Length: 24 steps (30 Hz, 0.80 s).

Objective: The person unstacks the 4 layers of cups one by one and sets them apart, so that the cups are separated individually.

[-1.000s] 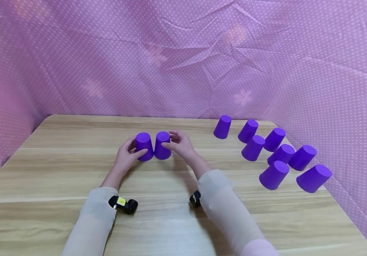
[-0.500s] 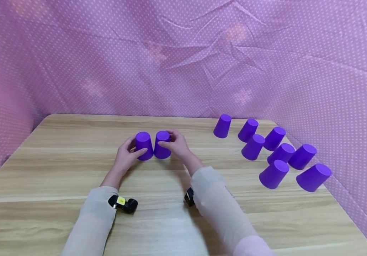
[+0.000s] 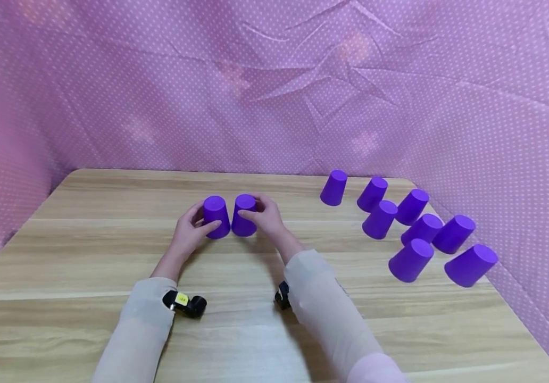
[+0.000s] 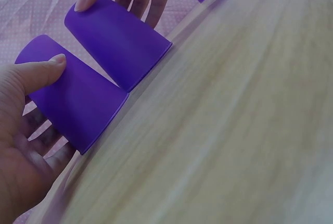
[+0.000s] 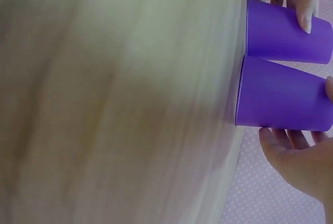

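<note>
Two purple plastic cups stand upside down side by side on the wooden table, their rims touching at the base. My left hand (image 3: 189,232) holds the left cup (image 3: 216,218), thumb across its near side and fingers round its outer side. On the right cup (image 3: 244,223), my right hand (image 3: 268,218) has its thumb on the near side and its fingers behind. In the left wrist view the left cup (image 4: 78,99) rests rim-down within the curled left hand (image 4: 26,135). The right wrist view shows the right cup (image 5: 281,96) between thumb and fingers of the right hand (image 5: 302,161).
Several more upside-down purple cups (image 3: 380,219) stand loosely spread over the right side of the wooden table (image 3: 111,255). The nearest of them (image 3: 410,260) lies to the right of my right forearm. Pink dotted cloth (image 3: 274,106) hangs behind and at both sides.
My right hand and forearm have shifted slightly left, and the right thumb now reaches further over its cup. Left hand and both cups stay in nearly the same place.
</note>
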### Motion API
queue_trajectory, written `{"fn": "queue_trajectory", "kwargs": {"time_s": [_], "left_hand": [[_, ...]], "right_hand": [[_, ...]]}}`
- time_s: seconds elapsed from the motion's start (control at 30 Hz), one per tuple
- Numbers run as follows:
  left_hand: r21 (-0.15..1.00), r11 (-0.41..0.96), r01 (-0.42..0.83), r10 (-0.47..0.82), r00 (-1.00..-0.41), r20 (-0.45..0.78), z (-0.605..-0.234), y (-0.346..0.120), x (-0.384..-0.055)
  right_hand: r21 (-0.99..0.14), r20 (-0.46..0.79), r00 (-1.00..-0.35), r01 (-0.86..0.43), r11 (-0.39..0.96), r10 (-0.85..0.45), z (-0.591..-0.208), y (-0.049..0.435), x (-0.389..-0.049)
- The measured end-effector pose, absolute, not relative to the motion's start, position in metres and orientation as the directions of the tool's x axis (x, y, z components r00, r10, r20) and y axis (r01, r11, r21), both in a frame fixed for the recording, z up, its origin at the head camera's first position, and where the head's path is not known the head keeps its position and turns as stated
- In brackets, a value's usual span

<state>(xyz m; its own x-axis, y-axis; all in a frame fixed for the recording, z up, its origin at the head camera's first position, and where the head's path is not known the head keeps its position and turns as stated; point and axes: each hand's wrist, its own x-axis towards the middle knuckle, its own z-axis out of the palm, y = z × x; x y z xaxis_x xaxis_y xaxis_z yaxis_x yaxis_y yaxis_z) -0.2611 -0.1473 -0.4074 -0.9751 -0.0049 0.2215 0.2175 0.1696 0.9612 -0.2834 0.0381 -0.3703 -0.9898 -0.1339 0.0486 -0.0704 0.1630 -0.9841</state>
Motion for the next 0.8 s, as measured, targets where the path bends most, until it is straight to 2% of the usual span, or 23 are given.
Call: {"fn": "queue_trajectory", "kwargs": {"time_s": [0.8], "left_hand": [[0.965, 0.174, 0.195, 0.001, -0.98, 0.197, -0.406, -0.148, -0.258]], "right_hand": [[-0.985, 0.12, -0.987, -0.132, 0.111, -0.109, -0.354, 0.077, -0.27]]}}
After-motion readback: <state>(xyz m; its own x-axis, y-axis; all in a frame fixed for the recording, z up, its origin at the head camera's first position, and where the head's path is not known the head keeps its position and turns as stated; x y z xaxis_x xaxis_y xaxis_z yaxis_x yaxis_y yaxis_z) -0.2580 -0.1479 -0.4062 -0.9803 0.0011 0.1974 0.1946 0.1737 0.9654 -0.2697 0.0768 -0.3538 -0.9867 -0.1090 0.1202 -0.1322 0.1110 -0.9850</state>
